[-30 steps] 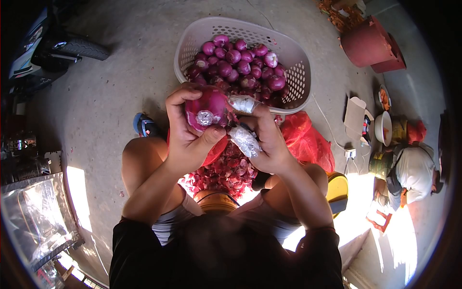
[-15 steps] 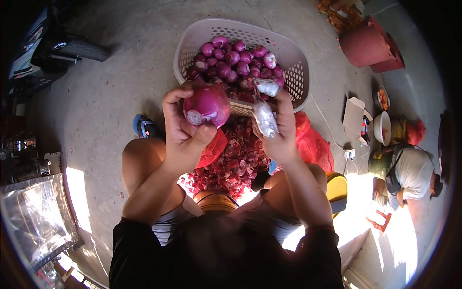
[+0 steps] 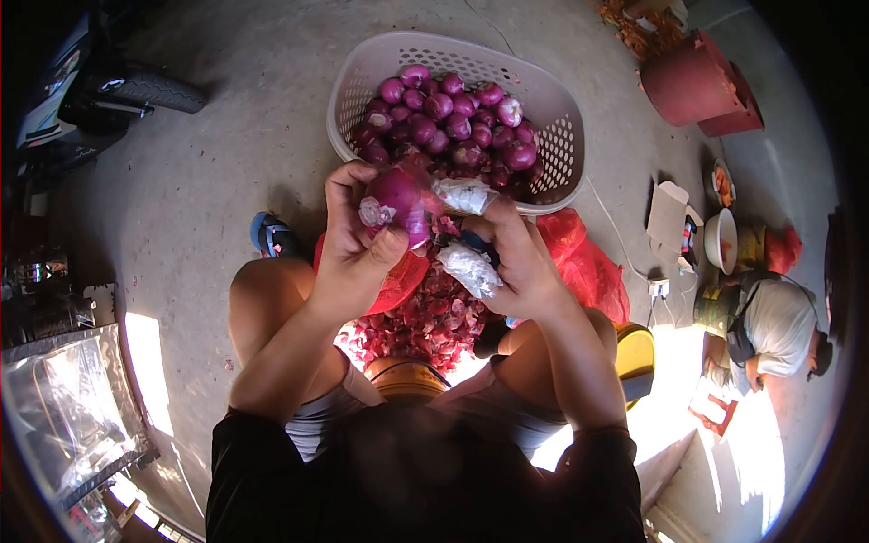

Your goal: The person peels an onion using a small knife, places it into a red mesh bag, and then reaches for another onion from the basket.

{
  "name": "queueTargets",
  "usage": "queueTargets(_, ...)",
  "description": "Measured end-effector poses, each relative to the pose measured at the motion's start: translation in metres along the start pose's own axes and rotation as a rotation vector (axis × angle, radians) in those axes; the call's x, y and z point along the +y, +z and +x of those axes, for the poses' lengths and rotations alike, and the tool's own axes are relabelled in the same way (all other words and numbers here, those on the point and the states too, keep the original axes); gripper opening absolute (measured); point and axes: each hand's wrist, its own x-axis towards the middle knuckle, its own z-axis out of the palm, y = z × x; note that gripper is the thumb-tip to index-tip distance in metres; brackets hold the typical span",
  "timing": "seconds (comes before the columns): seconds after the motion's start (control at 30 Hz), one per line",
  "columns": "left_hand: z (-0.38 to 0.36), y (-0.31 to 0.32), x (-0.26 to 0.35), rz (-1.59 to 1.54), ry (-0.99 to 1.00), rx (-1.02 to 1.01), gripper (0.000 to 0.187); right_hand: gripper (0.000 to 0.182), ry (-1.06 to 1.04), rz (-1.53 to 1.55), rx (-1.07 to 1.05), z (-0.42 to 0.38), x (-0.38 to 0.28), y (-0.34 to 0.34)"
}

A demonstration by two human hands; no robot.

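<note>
Head view: at the middle of the frame, the onion (image 3: 398, 201) sits in the left hand (image 3: 348, 262), which is curled snugly round it, fingers behind, thumb in front, pale end towards the left edge. Just right of it is the right hand (image 3: 528, 271), its thumb and forefinger in silvery wrapping (image 3: 468, 271), tips part-way apart; whether they pinch any peel is hard to make out. Half a second ago this hand was clear of the onion, farther right against the basket (image 3: 348, 95); now it is back beside it. The basket stays at upper middle, with skins (image 3: 434, 321) below the hands.
</note>
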Motion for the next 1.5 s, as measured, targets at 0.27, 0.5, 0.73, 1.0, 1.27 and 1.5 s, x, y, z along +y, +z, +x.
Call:
queueTargets(0.27, 0.001, 0.004, -0.001, 0.088, 0.062, 0.016, 0.060, 0.054, 0.012, -0.008, -0.040, -0.006, 0.007, 0.000)
queueTargets(0.5, 0.001, 0.004, 0.001, 0.123, 0.077, -0.026, 0.061, 0.056, 0.110, 0.026, -0.085, -0.004, -0.003, -0.005)
queueTargets(0.73, 0.003, 0.004, -0.002, 0.108, 0.128, -0.004, 0.058, 0.059, 0.067, 0.035, -0.028, -0.006, 0.003, 0.002)
queueTargets(1.0, -0.002, -0.002, -0.002, 0.102, 0.032, -0.017, 0.059, 0.054, -0.061, -0.040, 0.088, -0.001, 0.013, 0.008)
queueTargets(1.27, 0.000, 0.001, 0.000, 0.053, 0.038, -0.032, 0.059, 0.060, 0.067, 0.032, -0.009, -0.009, 0.010, 0.006)
queueTargets(1.5, 0.001, 0.003, -0.002, 0.063, 0.060, 0.022, 0.056, 0.058, 0.011, 0.016, 0.018, -0.004, 0.011, 0.006)
